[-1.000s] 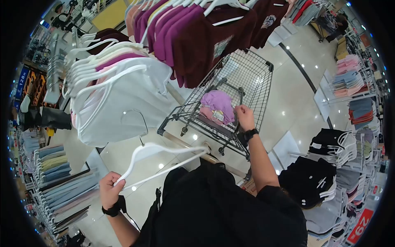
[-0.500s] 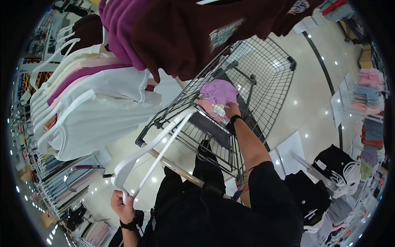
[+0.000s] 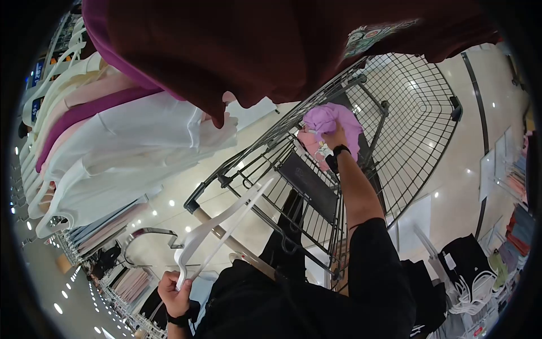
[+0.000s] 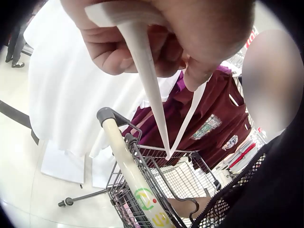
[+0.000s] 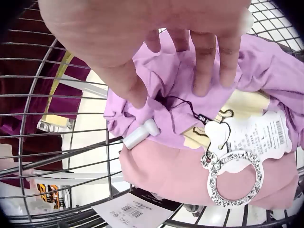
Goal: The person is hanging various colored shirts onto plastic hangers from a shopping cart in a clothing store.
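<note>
My left hand [image 3: 176, 296] grips one end of a white hanger [image 3: 210, 236] with a metal hook, held left of the cart handle. In the left wrist view, fingers and thumb curl round the hanger [image 4: 145, 71]. My right hand [image 3: 334, 138] is down in the cart, on a lilac garment [image 3: 349, 125]. The right wrist view shows that hand [image 5: 156, 42] palm down with spread, slightly bent fingers touching the lilac cloth [image 5: 178, 71]. Below it lies a folded pink garment [image 5: 156, 166], with white paper tags [image 5: 266, 135] and a white plastic piece [image 5: 141, 134] alongside.
The wire cart [image 3: 418, 130] stands in front of me, its handle [image 3: 237, 246] near my body. White tops [image 3: 130, 141] and dark maroon shirts [image 3: 226, 51] hang at the left and above. Black garments [image 3: 464, 257] hang at the right.
My right hand has gone from beside the lilac garment onto it. The hanger in my left hand has tilted, its far end rising and then dropping a little. The view has moved closer to the maroon shirts.
</note>
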### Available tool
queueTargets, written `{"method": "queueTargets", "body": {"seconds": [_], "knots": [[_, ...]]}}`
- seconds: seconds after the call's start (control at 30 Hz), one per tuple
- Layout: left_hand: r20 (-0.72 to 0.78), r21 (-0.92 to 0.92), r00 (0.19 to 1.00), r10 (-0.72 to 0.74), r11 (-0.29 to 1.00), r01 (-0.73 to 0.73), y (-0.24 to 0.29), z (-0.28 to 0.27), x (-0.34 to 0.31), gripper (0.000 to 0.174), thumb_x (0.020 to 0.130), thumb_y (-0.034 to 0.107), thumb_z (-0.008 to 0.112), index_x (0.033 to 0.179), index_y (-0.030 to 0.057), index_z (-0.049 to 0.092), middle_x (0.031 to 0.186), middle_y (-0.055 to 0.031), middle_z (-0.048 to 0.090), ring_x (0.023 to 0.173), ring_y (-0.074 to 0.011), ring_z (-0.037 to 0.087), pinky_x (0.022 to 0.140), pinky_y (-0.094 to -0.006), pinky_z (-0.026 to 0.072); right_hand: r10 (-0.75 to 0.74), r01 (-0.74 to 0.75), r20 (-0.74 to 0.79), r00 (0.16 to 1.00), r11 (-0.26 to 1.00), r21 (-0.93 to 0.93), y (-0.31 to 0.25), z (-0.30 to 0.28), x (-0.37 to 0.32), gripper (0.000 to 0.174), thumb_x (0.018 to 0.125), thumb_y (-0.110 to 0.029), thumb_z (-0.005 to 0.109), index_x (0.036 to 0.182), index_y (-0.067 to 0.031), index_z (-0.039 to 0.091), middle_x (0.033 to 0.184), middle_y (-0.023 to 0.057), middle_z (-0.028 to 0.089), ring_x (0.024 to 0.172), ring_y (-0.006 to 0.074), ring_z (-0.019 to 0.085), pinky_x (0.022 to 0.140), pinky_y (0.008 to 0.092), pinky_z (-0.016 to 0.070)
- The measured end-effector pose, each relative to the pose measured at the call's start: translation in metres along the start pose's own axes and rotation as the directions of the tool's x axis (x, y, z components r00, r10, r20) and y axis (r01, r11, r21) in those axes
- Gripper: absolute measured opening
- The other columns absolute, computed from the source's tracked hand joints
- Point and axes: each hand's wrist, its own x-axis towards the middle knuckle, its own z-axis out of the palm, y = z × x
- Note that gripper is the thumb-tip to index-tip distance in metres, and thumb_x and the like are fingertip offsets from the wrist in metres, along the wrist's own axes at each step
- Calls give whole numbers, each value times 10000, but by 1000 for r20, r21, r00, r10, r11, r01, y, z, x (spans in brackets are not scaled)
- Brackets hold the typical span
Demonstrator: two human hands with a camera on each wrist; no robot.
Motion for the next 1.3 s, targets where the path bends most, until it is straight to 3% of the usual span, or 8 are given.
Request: {"method": "queueTargets", "body": {"seconds": [0.17,0.33,0.47,0.67,0.87,0.93,1.13,1.3], "knots": [[38,123,994,100,987,-104,-3,-10,-2,248,865,3,747,815,46,509,691,10,526,623,-65,433,575,-244,344,58,0,277,959,978,-208,31,11,-11,559,825,-304,738,1312,-51,629,1215,248,680,1155,422,636,980,464,506],[25,108,994,103,989,-105,-3,-11,1,270,858,7,750,787,53,493,655,-1,544,608,-64,452,557,-248,346,144,-90,205,968,964,-252,-34,-71,-50,442,854,-371,650,1147,-47,716,1064,242,727,1039,430,679,892,454,533],[81,146,980,183,970,-193,0,-12,3,278,851,20,762,757,46,502,606,-7,540,558,-76,445,530,-254,345,126,-124,77,989,992,-31,-68,-133,-73,446,900,-409,601,1109,-28,697,980,258,712,993,447,673,851,471,516],[130,102,941,312,940,-326,6,-9,6,131,886,61,761,875,5,643,625,-56,593,548,-107,510,525,-269,388,-115,159,-112,987,801,578,-173,-231,-171,304,1014,-214,551,1096,54,669,966,88,709,891,160,615,801,320,492],[164,67,907,389,913,-403,19,-14,15,165,931,112,726,1064,17,702,708,-103,680,543,-139,569,534,-274,434,-213,193,10,977,905,379,-297,-327,-306,251,1007,-82,509,1132,66,669,1077,99,702,967,164,627,866,311,495],[169,24,885,434,896,-444,21,-19,18,157,939,112,717,1064,18,700,702,-99,676,541,-140,568,533,-273,434,-660,694,-215,720,675,252,-335,-323,-350,282,957,-20,491,1155,106,647,1137,166,696,1053,218,645,954,331,480],[209,-146,771,601,799,-583,26,-35,36,294,950,124,699,1240,75,705,814,-133,730,599,-166,612,593,-278,477,-443,495,-221,869,777,389,-348,-308,-433,374,905,-22,472,1220,93,638,1233,195,687,1150,273,644,1023,351,454],[363,-111,656,662,729,-675,18,-58,58,452,878,286,801,1313,214,700,901,-169,737,631,-262,627,632,-337,504,-553,522,-71,830,725,450,-388,-260,-499,325,1033,-176,491,1193,53,656,1046,135,736,940,231,680,875,347,510]]}}
